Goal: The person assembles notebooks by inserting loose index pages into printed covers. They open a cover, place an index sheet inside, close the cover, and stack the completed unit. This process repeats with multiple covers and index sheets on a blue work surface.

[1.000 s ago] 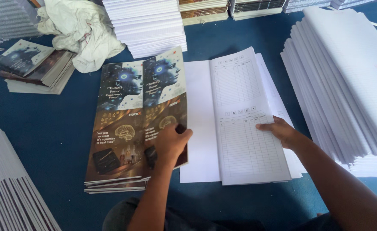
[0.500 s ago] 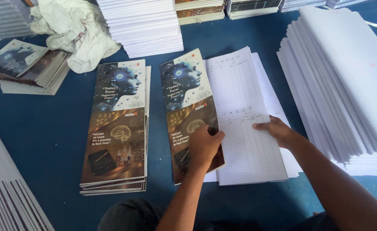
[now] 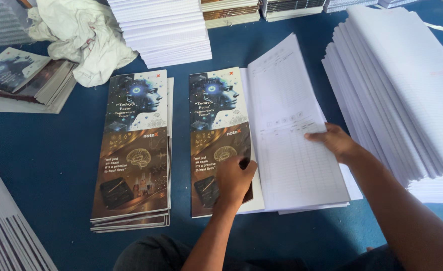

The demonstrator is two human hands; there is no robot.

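- Head view: we see the left hand [image 3: 234, 181] pressed flat, fingers together, on the lower end of a single printed cover sheet [image 3: 216, 135]. It grips nothing; it only bears down on the sheet.
- The cover sheet lies on the blue bench [image 3: 40, 145], its right edge overlapping the pile of ruled white pages [image 3: 297, 165].
- The right hand [image 3: 334, 142] rests on the ruled white pages, fingers spread slightly, fingertips [image 3: 312, 135] on the top page near mid-length. Whether it pinches the page we cannot tell.
- Just left of the cover sheet, apart from it, sits a stack of matching covers [image 3: 136, 150].
- Far right: a tall fanned stack of blank white sheets [image 3: 407, 85].
- Top left: a crumpled white cloth [image 3: 78, 37], beside a small pile of finished booklets [image 3: 25, 75].
- Top centre: another white paper stack [image 3: 163, 32].
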